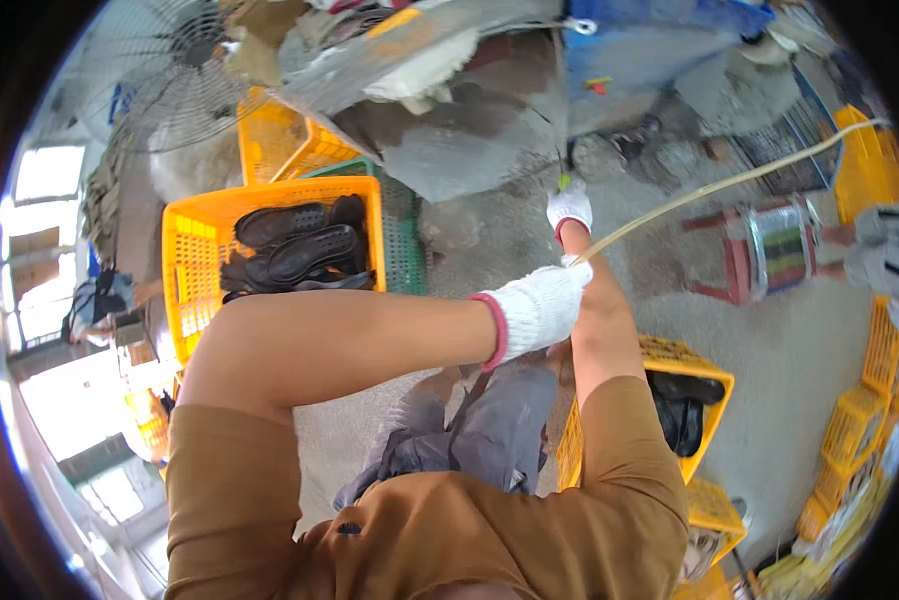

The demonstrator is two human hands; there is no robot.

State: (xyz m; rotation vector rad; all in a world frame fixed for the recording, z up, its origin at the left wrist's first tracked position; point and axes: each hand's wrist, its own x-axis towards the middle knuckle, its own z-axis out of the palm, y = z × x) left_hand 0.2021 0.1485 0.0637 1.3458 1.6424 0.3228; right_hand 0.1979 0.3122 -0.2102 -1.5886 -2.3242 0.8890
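Observation:
My left hand, in a white knit glove with a red cuff, reaches across in front of me. It is closed around a pale flexible hose that runs off to the far right. Farther ahead, my right hand, also gloved in white, is stretched forward at the end of a straight arm. Its fingers are closed on a small tool with a yellow-green part and a thin dark tip pointing away from me. Most of the tool is hidden by the glove. A grey workbench covering lies just beyond it.
A yellow crate of dark shoe soles stands left, beside a green crate. Another yellow crate with dark soles is under my right arm. A red-framed stool stands right, near another person. A fan is far left.

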